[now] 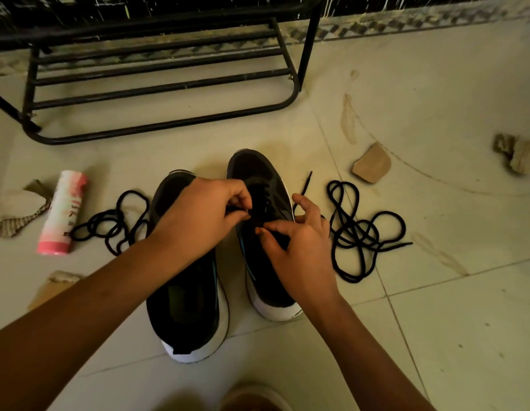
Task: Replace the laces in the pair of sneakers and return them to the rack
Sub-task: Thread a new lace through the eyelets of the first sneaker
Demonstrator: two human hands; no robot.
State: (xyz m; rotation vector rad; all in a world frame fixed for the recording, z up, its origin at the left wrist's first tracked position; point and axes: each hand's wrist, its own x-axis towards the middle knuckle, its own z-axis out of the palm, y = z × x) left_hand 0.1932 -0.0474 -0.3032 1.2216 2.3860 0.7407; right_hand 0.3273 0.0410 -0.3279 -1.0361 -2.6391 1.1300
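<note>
As 2 hands (198, 215) (299, 247) pinch laces (303, 190), 2 sneakers (186, 307) (258, 170) stand.

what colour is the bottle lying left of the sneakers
White and pink, pinkest at its near end; the bottle shows best in the head view.

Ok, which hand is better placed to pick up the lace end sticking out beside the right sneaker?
Right. The right hand sits just beside that lace end, on the same side of the sneaker; the left hand is pinching the threaded lace across it.
</note>
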